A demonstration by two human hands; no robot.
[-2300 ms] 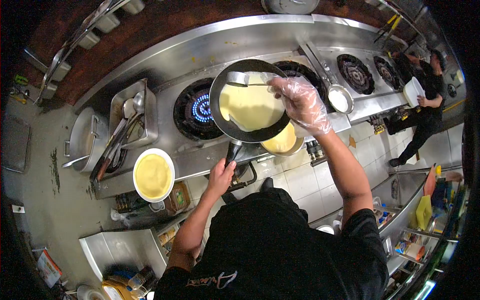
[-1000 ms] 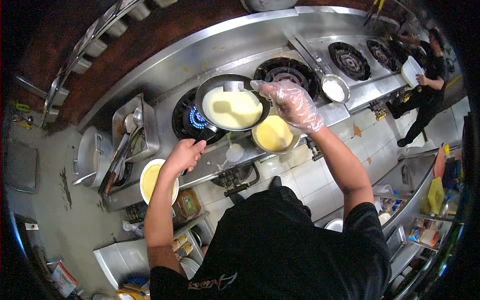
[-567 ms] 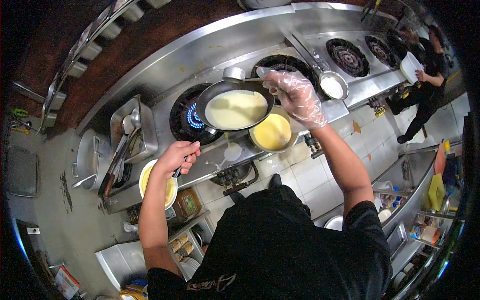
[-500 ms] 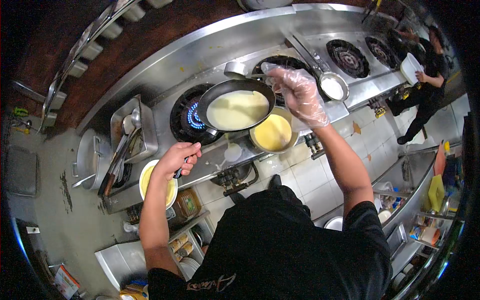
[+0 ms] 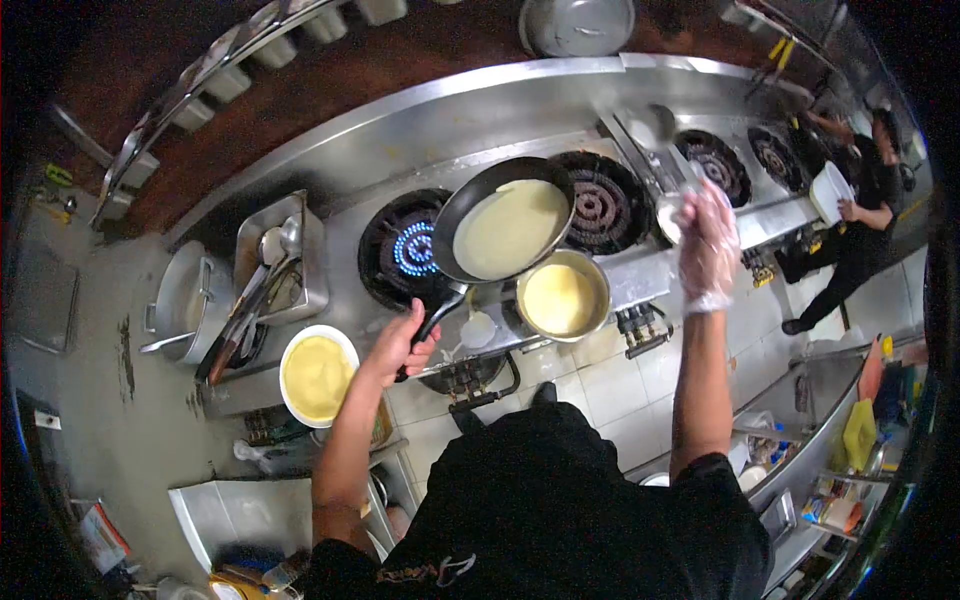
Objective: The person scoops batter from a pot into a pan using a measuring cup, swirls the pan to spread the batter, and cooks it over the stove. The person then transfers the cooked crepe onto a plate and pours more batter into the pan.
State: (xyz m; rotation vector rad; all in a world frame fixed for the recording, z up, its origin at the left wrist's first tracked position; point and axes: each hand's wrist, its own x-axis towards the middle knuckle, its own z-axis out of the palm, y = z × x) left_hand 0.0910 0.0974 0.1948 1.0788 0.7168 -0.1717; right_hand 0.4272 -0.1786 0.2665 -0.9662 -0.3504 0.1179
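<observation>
My left hand is closed round the black handle of a frying pan. Pale yellow batter covers most of the pan's base. The pan is held tilted, beside and partly over the front of the lit burner. On my right hand is a clear plastic glove; its fingers are closed round the handle of a small ladle, which is blurred and raised over the right part of the stove. A metal pot of yellow batter stands at the stove's front edge, right of the pan handle.
A white bowl of yellow food is at the front left. Behind it are a metal tray of utensils and a large pot. An unlit burner lies right of the pan. At the far right a person holds a white container.
My right hand has swung to the right with the ladle, away from the pan. My left hand and the pan have shifted slightly right in view; the pan is tilted differently.
</observation>
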